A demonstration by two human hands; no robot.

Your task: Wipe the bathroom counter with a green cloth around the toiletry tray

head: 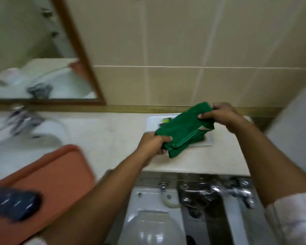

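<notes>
A folded green cloth (182, 128) is held in the air between both hands, just above the beige counter (109, 131). My left hand (153, 142) grips its near lower end. My right hand (221, 115) pinches its far upper corner. Under the cloth lies a white toiletry tray (151, 122) against the back wall; most of it is hidden, and a small green and dark item shows at its left. The picture is blurred by motion.
An orange tray (48, 175) with a dark blue object (12, 204) sits at the lower left. A white basin with a chrome tap (21, 119) is at the left. Below the counter edge are a toilet (154, 223) and chrome valves (215, 193). A framed mirror (39, 50) hangs upper left.
</notes>
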